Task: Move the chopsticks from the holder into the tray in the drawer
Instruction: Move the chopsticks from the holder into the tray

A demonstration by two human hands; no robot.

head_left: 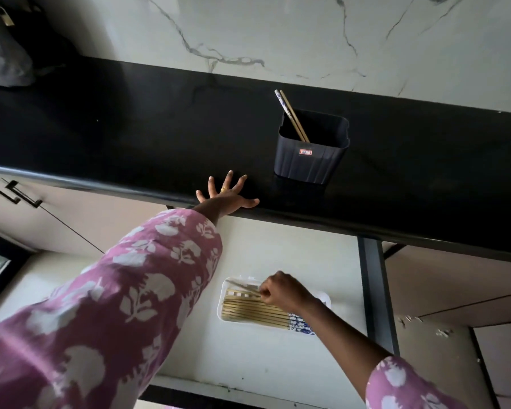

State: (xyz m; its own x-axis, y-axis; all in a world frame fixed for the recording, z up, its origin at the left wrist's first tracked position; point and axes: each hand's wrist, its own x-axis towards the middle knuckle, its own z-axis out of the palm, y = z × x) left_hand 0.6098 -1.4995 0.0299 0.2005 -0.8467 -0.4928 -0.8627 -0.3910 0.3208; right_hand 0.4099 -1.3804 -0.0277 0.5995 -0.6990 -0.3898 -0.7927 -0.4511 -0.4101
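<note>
A dark square holder (311,160) stands on the black counter, with two chopsticks (292,116) leaning in it. Below, the open drawer holds a white tray (224,290) with several chopsticks (254,311) lying side by side. My right hand (281,290) hovers over the tray's far edge, fingers curled round a blurred chopstick (244,286) that points left. My left hand (226,193) lies flat with fingers spread on the counter's front edge, left of the holder.
The black counter (130,128) runs across the view under a marble wall. A grey bag (3,60) sits at the far left. The white drawer floor (263,364) surrounds the tray. Cabinet doors with black handles (15,193) are at the left.
</note>
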